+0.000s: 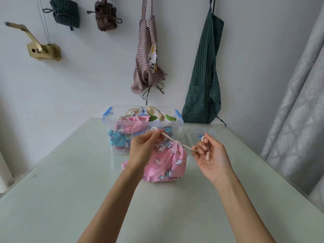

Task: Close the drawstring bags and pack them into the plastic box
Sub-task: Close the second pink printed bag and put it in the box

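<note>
A pink unicorn drawstring bag (166,163) sits on the pale green table (61,199), its mouth gathered tight at the top; cream cord (168,137) runs out from the gathers toward ten o'clock and toward three o'clock; the left hand (142,148) pinches the ten o'clock end, fingers curled on it; the right hand (213,155) pinches the three o'clock end between thumb and fingertips, its knotted tail dangling over the palm. Just behind the bag, at twelve o'clock, stands the clear plastic box (140,122) with blue latches, holding several closed bags (131,126); its clear lid (196,132) lies at two o'clock; aprons (203,76) hang on the wall beyond.
</note>
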`<action>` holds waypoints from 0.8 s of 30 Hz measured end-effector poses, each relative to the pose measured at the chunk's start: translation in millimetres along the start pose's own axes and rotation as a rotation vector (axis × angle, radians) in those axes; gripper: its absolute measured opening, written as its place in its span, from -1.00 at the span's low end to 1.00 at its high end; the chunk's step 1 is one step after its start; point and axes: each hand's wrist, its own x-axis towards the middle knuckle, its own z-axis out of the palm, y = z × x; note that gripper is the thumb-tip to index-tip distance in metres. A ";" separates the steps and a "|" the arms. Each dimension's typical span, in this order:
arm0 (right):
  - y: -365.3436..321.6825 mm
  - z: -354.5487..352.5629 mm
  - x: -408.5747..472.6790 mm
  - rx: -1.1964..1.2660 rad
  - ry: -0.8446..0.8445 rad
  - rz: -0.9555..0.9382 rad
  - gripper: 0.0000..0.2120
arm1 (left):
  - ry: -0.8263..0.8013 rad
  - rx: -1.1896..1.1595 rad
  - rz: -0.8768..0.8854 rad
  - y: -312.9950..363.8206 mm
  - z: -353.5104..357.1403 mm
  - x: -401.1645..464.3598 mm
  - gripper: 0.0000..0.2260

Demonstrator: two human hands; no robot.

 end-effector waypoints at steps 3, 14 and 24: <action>1.7 4.1 -2.3 -0.012 -0.031 0.018 -0.64 | -0.150 -0.203 -0.075 3.5 4.3 0.6 -0.79; 1.3 0.0 0.2 -0.131 0.009 0.054 -0.63 | -0.211 -0.241 -0.286 4.0 -9.3 9.8 -0.71; -32.8 10.1 -19.3 -0.650 -0.215 0.081 -0.67 | -0.474 0.432 -0.088 0.7 1.7 -2.6 -0.85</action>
